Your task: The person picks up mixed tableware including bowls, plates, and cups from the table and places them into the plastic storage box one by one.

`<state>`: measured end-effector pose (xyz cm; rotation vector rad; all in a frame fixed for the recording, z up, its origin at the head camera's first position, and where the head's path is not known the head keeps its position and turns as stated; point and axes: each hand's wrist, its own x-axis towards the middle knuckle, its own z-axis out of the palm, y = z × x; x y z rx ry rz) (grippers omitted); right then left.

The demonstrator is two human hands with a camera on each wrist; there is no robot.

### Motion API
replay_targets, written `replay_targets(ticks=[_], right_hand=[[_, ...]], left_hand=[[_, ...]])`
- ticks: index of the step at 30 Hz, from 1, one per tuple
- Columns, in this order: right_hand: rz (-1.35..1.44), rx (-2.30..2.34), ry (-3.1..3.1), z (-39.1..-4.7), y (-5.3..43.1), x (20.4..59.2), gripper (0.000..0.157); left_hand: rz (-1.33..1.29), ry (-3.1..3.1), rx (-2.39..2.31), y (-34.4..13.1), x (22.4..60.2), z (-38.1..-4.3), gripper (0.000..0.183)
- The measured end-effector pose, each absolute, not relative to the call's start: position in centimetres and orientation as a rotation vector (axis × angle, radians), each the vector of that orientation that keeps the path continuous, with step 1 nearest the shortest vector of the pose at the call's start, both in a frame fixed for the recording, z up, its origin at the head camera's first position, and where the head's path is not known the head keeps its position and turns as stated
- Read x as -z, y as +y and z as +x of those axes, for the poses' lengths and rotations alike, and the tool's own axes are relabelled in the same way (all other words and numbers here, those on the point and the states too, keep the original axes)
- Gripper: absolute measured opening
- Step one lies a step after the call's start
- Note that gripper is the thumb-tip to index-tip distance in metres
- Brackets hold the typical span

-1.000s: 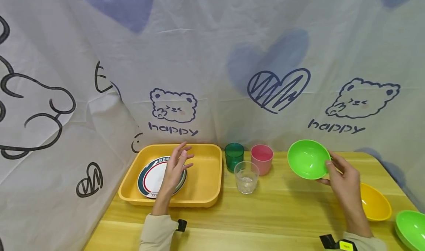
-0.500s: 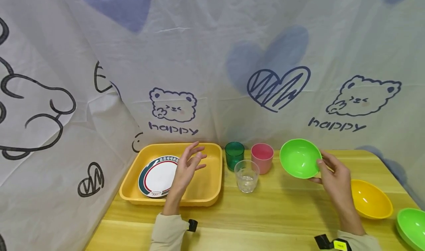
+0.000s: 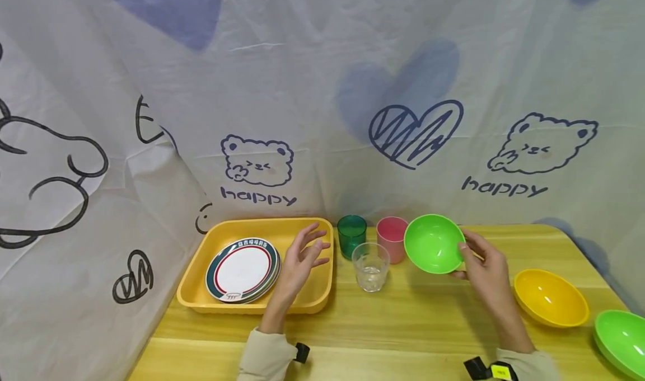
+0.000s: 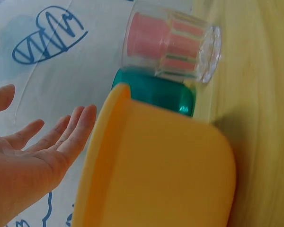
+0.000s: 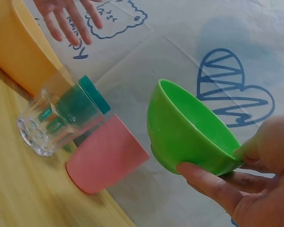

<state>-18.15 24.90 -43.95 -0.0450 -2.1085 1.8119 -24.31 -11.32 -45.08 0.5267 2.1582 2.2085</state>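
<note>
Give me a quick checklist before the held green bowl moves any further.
1. Grip: ok. Right hand holds the green bowl at its rim.
2. Bowl empty: ok. Nothing shows inside.
3. Gap to pink cup: ok. Right wrist view shows them apart.
4. Cup-free line toward the yellow tray: not ok. Teal cup, clear cup and pink cup stand between.
5. Left hand out of the tray area: not ok. It hovers over the tray, holding nothing.
6. Clear cup dry: cannot tell.

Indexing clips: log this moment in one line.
right hand: holds green bowl aloft | left hand: empty, over yellow tray | plates: stacked in tray
</note>
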Motion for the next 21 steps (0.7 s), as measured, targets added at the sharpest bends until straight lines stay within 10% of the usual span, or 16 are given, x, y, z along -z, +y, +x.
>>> replay_targets(ticks=[21], right_hand=[[0.116, -1.88, -2.183, -17.7, 20.2, 44.4, 0.037]], left_hand=[[0.677, 1.928, -2.155, -7.5, 45.8, -22.9, 0.049]])
